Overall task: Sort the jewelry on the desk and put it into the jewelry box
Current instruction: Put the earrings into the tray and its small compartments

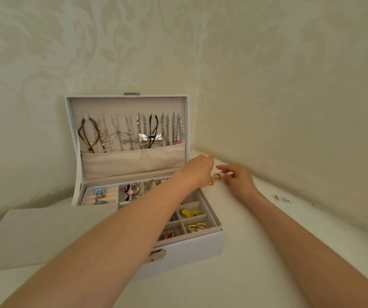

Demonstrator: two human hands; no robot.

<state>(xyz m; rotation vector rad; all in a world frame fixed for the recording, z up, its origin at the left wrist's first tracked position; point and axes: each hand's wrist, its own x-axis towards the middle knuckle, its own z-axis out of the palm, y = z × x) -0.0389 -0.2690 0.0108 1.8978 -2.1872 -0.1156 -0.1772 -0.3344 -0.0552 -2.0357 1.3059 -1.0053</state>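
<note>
Two gold pieces lie on the counter beside the box; likely light, slippery. Your right hand pinches one; the left hand hides its fingers. Pinch across each edge.

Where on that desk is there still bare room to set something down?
Bare desk lies in front of the box and along its right side. Crowded: the box's far right corner, where left hand and right hand meet over gold pieces.
</note>
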